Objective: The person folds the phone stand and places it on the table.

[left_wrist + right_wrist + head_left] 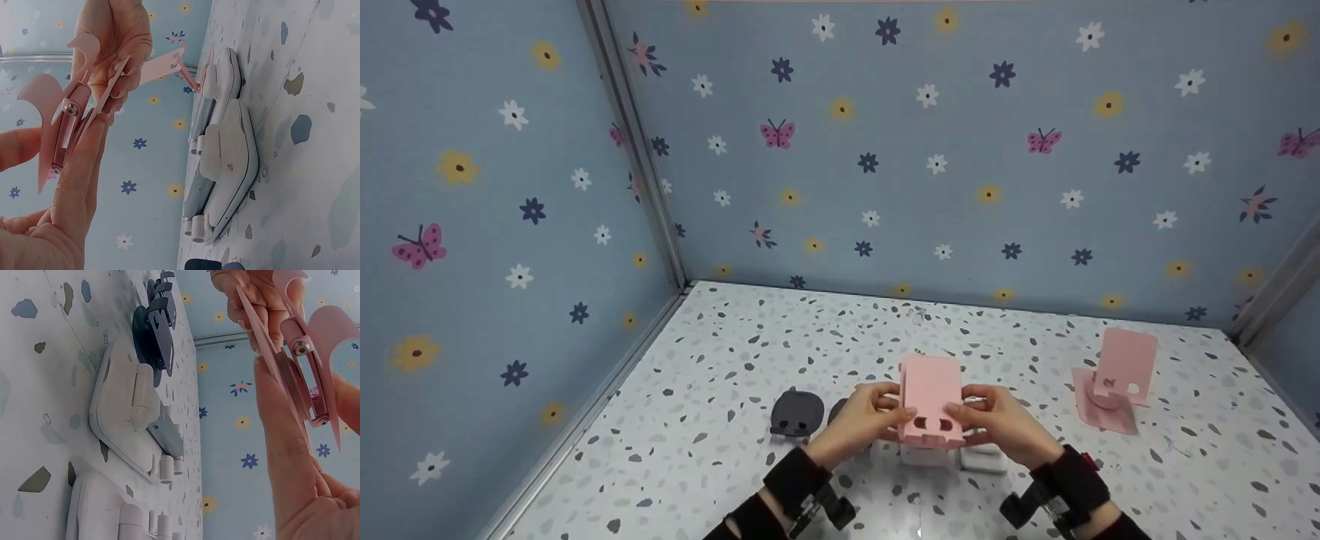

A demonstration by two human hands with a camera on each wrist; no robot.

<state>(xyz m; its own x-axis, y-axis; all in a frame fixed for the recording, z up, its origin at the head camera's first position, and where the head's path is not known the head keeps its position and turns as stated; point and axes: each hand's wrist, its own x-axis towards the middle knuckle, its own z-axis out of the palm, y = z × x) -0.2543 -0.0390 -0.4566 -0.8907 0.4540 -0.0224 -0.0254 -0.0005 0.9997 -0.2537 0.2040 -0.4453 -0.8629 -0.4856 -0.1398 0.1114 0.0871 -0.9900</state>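
Observation:
A pink folding phone stand (932, 386), folded nearly flat, is held up above the table between both hands. My left hand (856, 421) pinches its left edge, thumb on the front plate and fingers behind. On the opposite edge, my right hand (1006, 424) grips it the same way. Both wrist views show the metal-pinned hinge (70, 108) between the stand's two plates, and curved lips (332, 326) at one end. Below the hands lie two white folded stands (984, 459), partly covered in the head view but plainer in the left wrist view.
Another pink stand (1126, 364) stands unfolded at the right. Left of the hands sits a dark grey stand (797, 411), with a second dark one (837, 409) half hidden behind the left hand. Flowered walls (885, 187) bound the speckled table (720, 360).

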